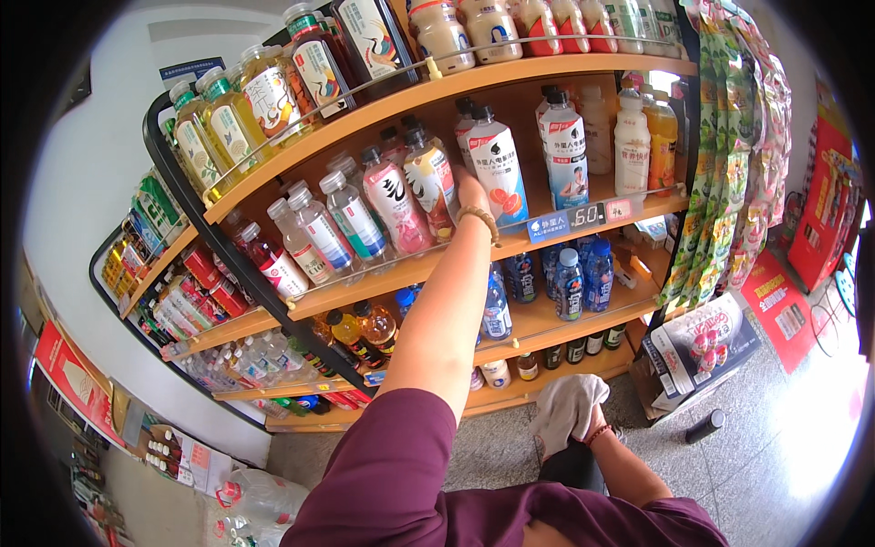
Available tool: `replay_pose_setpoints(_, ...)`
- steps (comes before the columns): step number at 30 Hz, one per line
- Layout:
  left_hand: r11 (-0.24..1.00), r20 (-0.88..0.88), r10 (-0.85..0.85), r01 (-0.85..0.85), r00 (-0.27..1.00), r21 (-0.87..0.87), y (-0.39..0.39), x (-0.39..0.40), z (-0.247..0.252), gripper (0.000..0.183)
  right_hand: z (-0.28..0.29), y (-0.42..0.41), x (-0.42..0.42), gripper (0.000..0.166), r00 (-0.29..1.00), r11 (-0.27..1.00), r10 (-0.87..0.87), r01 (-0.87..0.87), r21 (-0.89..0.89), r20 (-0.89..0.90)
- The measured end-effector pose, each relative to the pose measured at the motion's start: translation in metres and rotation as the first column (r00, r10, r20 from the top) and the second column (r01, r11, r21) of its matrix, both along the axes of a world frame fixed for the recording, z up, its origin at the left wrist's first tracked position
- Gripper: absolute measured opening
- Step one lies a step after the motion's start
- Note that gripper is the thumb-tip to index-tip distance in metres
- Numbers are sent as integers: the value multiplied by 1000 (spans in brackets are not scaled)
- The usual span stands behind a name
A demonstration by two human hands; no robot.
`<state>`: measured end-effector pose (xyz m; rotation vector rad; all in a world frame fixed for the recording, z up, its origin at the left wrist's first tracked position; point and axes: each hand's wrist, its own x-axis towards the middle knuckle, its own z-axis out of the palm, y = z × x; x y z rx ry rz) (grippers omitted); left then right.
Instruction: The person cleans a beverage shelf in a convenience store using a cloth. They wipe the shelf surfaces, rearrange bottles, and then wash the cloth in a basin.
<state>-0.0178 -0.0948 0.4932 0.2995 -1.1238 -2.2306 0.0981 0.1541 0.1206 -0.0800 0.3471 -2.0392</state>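
On the middle shelf, my left hand [472, 195] reaches in between a white drink bottle with a grapefruit picture [502, 171] and a brown-and-white bottle [429, 179]. Its fingers go behind the white bottle, so their hold is hidden. A beaded bracelet circles that wrist. Low at the right, my right hand [596, 422] holds a crumpled grey cloth [569, 408]. Left of my left hand stand a pink-labelled bottle [398, 202] and several clear bottles. Farther right on the same shelf is a white-and-blue bottle [566, 154].
A thin rail [389, 263] runs along the wooden shelf edge [328, 290]. Blue-capped bottles [599, 273] fill the shelf below. Hanging snack packets [724, 137], a printed carton [704, 342] and a dark cylinder [705, 426] are at the right. Large plastic bottles [263, 496] stand at lower left.
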Motion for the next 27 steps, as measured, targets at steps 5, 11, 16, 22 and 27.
replay_pose_setpoints(5, 976, -182, -154, 178, 971, 126, -22, -26, -9, 46, -14, 2, -9, 44, 998, 999, -46, 46, 14, 31)
replay_pose_setpoints(11, 891, -120, -141, 73, 983, -449, -79, -72, -41, 22, -20, 5, -9, 43, 983, 988, -104, 120, 100, -149)
replay_pose_setpoints(16, 755, -134, -53, -48, 990, -654, -94, -89, -51, 25, -12, 9, -9, 44, 999, 999, -37, 37, -5, 38)
replay_pose_setpoints(22, 641, -163, -13, -117, 986, -758, -74, -71, -37, 17, -26, 7, -11, 42, 944, 996, 12, 19, 92, -330)
replay_pose_setpoints(27, 583, -122, 12, -106, 992, -805, -70, -70, -35, 15, -21, 8, -11, 41, 993, 1000, 10, -13, -27, -116)
